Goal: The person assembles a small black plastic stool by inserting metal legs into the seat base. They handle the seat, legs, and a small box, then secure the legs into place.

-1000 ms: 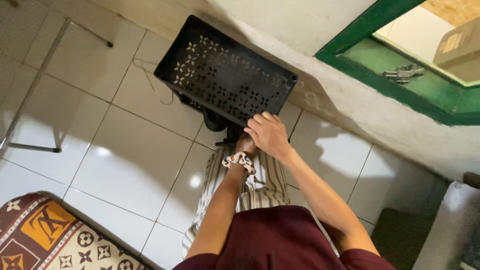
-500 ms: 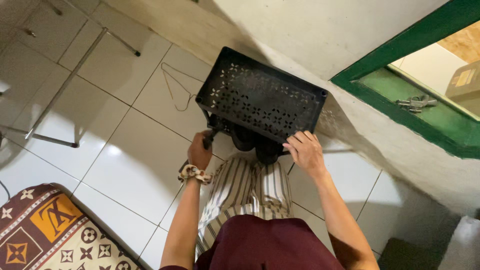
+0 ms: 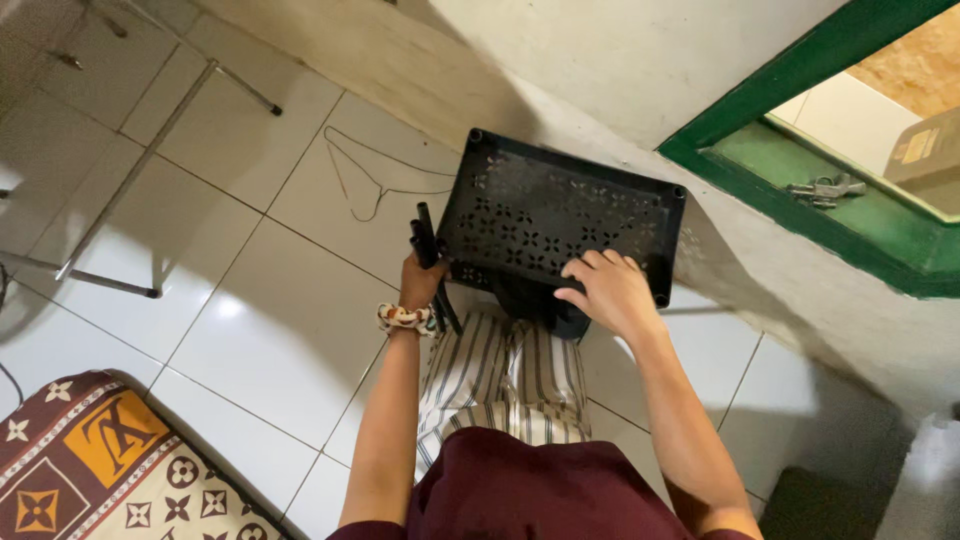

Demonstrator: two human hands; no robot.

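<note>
White floor tiles (image 3: 250, 330) and a plastered wall with a green window frame (image 3: 800, 200) surround us. Our black perforated tray (image 3: 560, 215) sits at twelve o'clock over our striped knee; right hand (image 3: 610, 295) lies on it, fingers spread, while left hand (image 3: 420, 280) is clamped round black rods (image 3: 430, 260) at nine o'clock. We judge the tray light, stiff, best gripped at its rim.

— What's the floor like?
— Glossy white floor tiles (image 3: 250, 330) with glare, a patterned rug (image 3: 90, 470) in one corner.
— And the walls?
— A rough pale wall (image 3: 620, 60) with a green window frame (image 3: 800, 210).
</note>
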